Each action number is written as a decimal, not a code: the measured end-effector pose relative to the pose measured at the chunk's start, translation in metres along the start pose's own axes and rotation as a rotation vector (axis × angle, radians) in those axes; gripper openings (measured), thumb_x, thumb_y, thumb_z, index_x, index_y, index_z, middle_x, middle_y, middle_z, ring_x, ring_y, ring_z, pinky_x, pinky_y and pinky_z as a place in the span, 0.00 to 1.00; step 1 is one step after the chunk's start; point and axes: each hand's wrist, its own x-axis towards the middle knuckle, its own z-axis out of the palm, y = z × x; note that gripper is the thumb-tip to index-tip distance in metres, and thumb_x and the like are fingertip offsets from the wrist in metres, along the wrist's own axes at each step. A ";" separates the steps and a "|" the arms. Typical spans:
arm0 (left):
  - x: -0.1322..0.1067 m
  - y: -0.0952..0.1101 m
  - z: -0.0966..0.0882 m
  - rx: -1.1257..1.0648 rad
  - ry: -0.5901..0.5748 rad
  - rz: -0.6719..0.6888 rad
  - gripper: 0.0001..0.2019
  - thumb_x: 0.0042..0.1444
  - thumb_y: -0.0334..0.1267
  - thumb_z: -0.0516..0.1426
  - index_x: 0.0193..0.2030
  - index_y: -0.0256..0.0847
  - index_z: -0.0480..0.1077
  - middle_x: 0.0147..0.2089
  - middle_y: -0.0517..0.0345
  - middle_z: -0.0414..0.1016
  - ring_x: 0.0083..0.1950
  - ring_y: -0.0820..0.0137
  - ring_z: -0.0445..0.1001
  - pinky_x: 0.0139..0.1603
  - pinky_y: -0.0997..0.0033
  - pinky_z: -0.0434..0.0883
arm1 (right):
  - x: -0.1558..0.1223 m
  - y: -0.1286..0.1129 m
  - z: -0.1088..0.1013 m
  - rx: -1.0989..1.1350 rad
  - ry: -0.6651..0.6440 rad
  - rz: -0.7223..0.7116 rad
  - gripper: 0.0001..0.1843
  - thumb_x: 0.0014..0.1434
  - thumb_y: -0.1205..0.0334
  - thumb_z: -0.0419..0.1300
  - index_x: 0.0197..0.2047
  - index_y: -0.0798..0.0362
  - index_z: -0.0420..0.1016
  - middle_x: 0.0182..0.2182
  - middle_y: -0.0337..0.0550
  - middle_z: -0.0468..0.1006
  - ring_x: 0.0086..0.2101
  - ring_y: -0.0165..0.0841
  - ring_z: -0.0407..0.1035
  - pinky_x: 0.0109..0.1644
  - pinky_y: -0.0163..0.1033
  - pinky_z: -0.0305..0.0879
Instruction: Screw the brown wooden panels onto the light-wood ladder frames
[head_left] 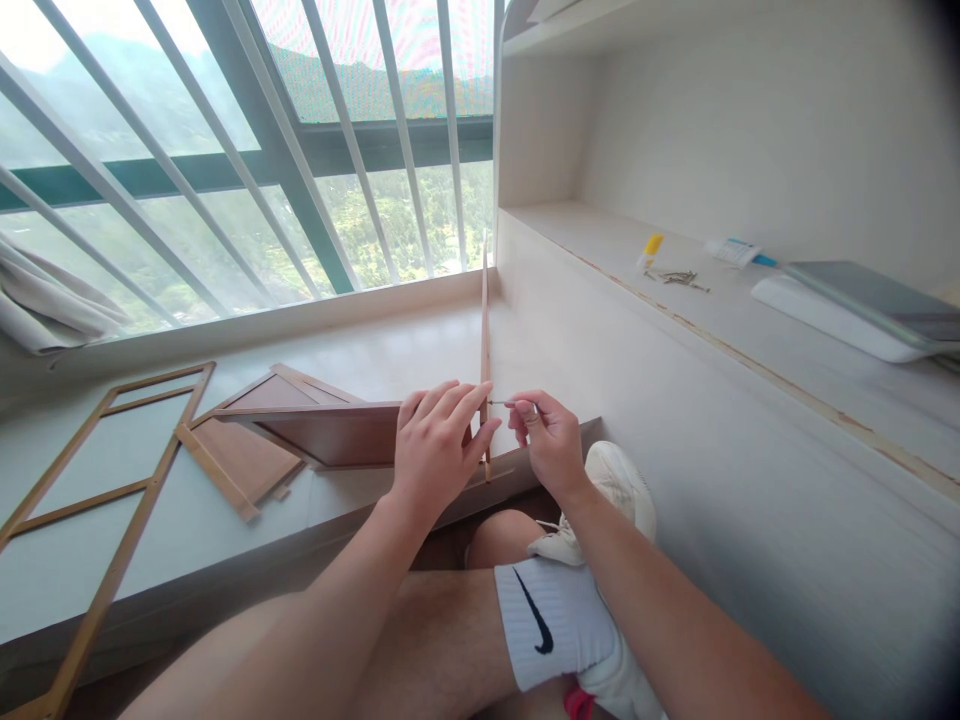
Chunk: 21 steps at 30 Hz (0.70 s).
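My left hand (439,435) reaches over the end of a brown wooden panel (337,435), its fingers and thumb at a narrow upright wooden strip (485,340). The palm side is hidden, so its exact hold on the panel does not show. From the other side, my right hand (551,440) pinches a thin metal rod (501,402), whose tip meets the strip. Too small to tell is whether the rod is a screw or a slim tool. Behind the panel lie other brown panel pieces (247,450), tilted against one another.
A ladder-like wooden frame (142,490) lies at left on the pale ledge (90,460) below the barred window (300,150). On the right shelf (600,235) are a yellow-capped tube (652,246), several screws (679,278), a small packet (735,252) and a flat grey device (877,300).
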 end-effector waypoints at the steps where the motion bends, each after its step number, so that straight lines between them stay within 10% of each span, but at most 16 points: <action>1: 0.000 0.000 0.000 -0.001 0.001 0.001 0.17 0.64 0.44 0.54 0.59 0.49 0.68 0.55 0.55 0.75 0.61 0.59 0.68 0.62 0.55 0.57 | 0.000 0.000 0.000 -0.007 0.003 -0.009 0.18 0.63 0.45 0.56 0.38 0.51 0.77 0.23 0.37 0.71 0.20 0.28 0.61 0.23 0.34 0.59; 21: 0.000 0.000 0.000 0.014 -0.019 -0.016 0.17 0.65 0.45 0.53 0.59 0.49 0.68 0.56 0.57 0.75 0.62 0.61 0.67 0.62 0.56 0.56 | -0.004 -0.005 0.002 0.154 -0.035 0.149 0.19 0.63 0.48 0.56 0.29 0.54 0.74 0.20 0.36 0.68 0.20 0.26 0.58 0.21 0.33 0.53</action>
